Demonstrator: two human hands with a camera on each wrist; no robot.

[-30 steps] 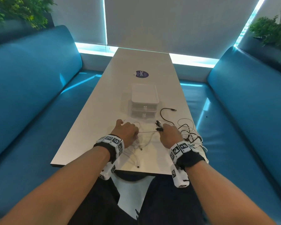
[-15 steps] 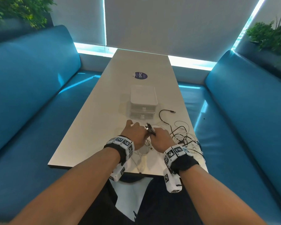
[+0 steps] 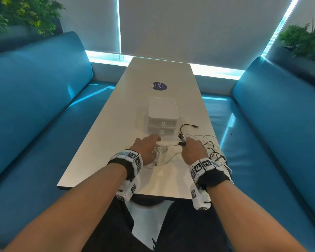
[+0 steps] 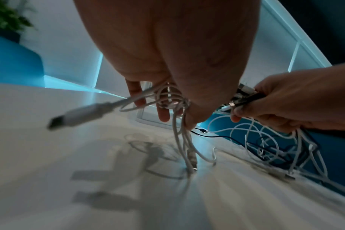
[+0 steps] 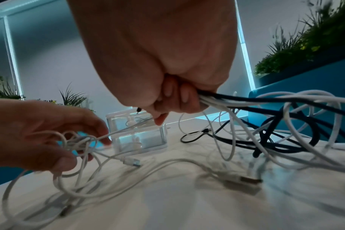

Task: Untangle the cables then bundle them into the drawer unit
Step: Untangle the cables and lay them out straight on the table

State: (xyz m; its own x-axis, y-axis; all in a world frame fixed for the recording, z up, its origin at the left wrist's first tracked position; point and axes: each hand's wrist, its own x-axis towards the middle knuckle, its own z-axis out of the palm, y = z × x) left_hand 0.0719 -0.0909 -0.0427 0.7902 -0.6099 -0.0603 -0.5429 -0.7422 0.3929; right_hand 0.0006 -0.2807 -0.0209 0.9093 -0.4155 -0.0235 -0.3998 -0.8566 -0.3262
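While both hands hover over the near end of the table [image 3: 98, 157], I see my right hand [image 3: 194, 151] clenched round a bundle of black and white cables [image 5: 266, 107], their plug ends sticking out past the knuckles toward the drawer unit [image 3: 162, 118]. From that fist the cables trail off to the right into a loose tangle [image 3: 215, 153] near the table's right edge. My left hand [image 3: 146, 150] has a knot of thin white cable [image 4: 171, 99] looped round its curled fingers, with one white plug [image 4: 77, 115] jutting out to the left and other strands hanging down to the tabletop. A thin strand runs taut between the two hands. Just beyond them stands the drawer unit, both drawers closed, a black cable end [image 3: 188, 126] lying beside it on the right.
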